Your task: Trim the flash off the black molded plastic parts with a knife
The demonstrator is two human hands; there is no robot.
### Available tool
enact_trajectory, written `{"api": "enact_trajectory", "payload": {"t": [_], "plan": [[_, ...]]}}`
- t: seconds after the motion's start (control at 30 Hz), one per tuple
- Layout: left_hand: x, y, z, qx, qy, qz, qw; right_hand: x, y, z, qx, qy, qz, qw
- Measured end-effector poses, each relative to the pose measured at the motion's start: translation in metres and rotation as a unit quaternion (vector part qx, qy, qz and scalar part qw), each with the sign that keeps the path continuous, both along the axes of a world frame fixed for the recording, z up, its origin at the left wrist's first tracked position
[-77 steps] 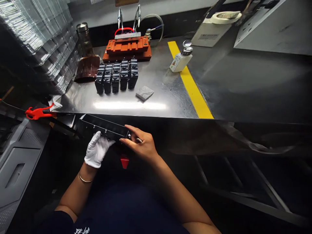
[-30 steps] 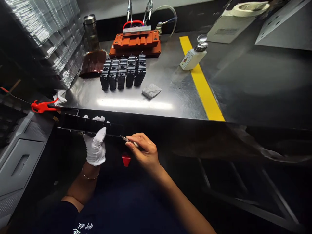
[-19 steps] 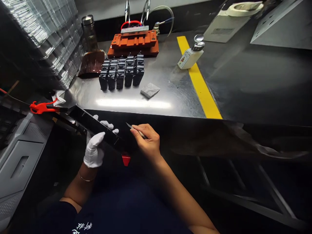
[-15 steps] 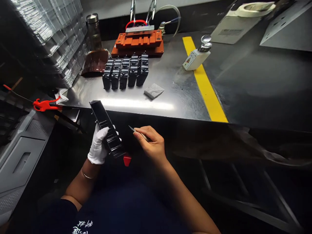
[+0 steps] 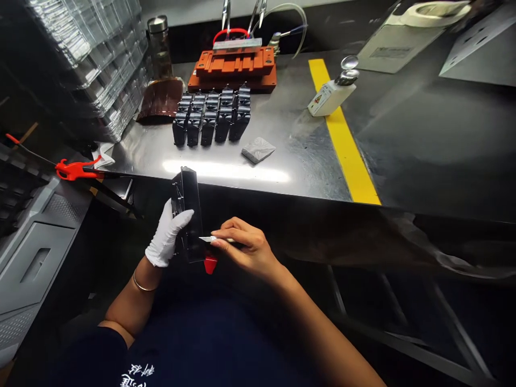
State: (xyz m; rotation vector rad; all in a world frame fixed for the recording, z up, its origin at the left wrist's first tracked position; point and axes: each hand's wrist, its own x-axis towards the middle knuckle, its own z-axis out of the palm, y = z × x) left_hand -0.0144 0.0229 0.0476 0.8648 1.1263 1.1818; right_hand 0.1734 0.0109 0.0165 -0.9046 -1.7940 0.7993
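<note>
My left hand [image 5: 167,234], in a white glove, grips a long black plastic part [image 5: 188,207] and holds it nearly upright in front of the steel bench edge. My bare right hand [image 5: 244,250] pinches a small blade [image 5: 209,238] whose tip touches the lower right side of the part. A small red piece [image 5: 209,264] shows just below the part. On the bench [image 5: 282,156] behind stand several black parts [image 5: 212,115] in rows.
An orange fixture [image 5: 234,67] sits at the back of the bench, with a brown film roll [image 5: 159,99] and a bottle [image 5: 159,37] to its left. Stacked clear trays [image 5: 92,59] fill the left. A white dispenser bottle [image 5: 330,94] stands by yellow tape [image 5: 342,140]. A grey pad [image 5: 258,149] and a red clamp [image 5: 74,169] lie nearby.
My left hand has turned the black part from lying level to standing nearly upright. My right hand has brought the blade in against the part's lower side.
</note>
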Motion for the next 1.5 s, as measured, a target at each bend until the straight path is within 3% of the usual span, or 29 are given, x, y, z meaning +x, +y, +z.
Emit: {"api": "enact_trajectory", "payload": {"t": [0.17,0.4,0.7,0.87,0.97,1.1,1.23,1.5], "plan": [[0.001,-0.005,-0.005,-0.019,0.003,-0.072,0.997,0.003,0.020,-0.001,0.039,0.017,-0.045,0.998],[-0.002,-0.014,-0.005,-0.036,0.012,-0.120,0.992,0.010,0.043,0.002,0.045,0.010,-0.096,0.994],[-0.011,-0.016,-0.005,-0.042,-0.003,-0.130,0.991,0.005,0.049,0.000,0.025,-0.014,-0.119,0.993],[-0.013,-0.028,-0.003,-0.067,0.006,-0.230,0.971,0.018,0.068,-0.007,0.009,-0.013,-0.195,0.981],[-0.018,-0.029,-0.002,-0.104,-0.060,-0.277,0.953,0.029,0.068,0.002,-0.017,-0.018,-0.142,0.990],[-0.026,-0.023,-0.004,-0.155,-0.137,-0.294,0.933,0.038,0.049,0.027,-0.026,-0.050,-0.074,0.996],[-0.028,-0.021,-0.006,-0.152,-0.155,-0.293,0.931,0.043,0.038,0.046,-0.008,-0.114,-0.050,0.992],[-0.029,-0.024,-0.001,-0.150,-0.135,-0.319,0.926,0.056,0.045,0.060,0.002,-0.197,0.034,0.980]]}}
